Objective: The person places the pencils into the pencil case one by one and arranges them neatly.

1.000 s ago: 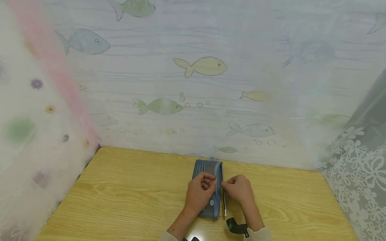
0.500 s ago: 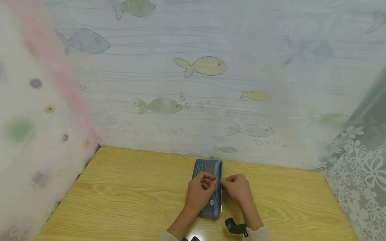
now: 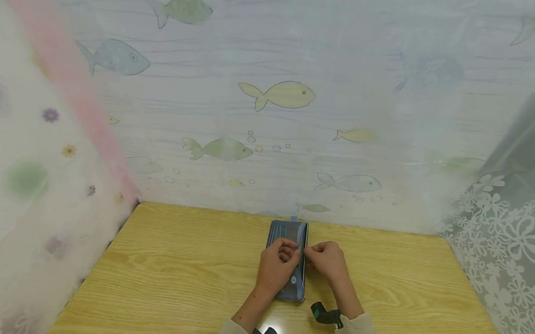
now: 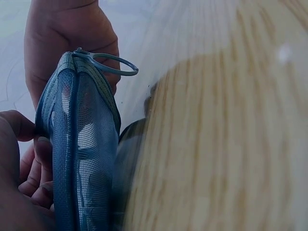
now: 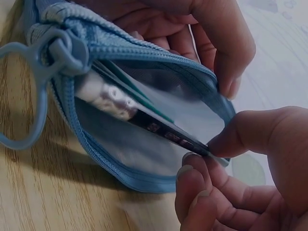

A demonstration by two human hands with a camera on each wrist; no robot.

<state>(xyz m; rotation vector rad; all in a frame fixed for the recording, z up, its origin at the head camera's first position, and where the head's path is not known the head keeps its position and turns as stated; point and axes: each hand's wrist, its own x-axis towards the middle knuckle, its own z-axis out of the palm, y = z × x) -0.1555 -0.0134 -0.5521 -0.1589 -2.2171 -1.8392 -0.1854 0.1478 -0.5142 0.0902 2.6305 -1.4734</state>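
A blue zippered mesh pencil case (image 3: 287, 231) lies lengthwise near the back of the table, its zipper unfastened along the right side. My left hand (image 3: 277, 268) pinches the edge of that opening from the left. Between thumb and fingers, my right hand (image 3: 330, 261) grips a slim paintbrush (image 5: 154, 126), black with pale print, a dimpled silver band and a whitish end. The paintbrush lies within the mouth of the case, its whitish end by the zip corner. A thin green-edged item (image 5: 144, 100) shows inside. A large blue ring pull (image 5: 36, 137) hangs at the zipper end.
The wood-grain table (image 3: 176, 263) ends at a pale fish-print curtain (image 3: 225, 109) right behind the case. A flowered sheet (image 3: 29, 215) closes the left and a lace curtain (image 3: 513, 240) the right. Black wrist cameras (image 3: 325, 314) sit on both wrists.
The paintbrush has moved left from beside the case into its opening, carried by my right hand. My left hand has kept its hold on the edge.
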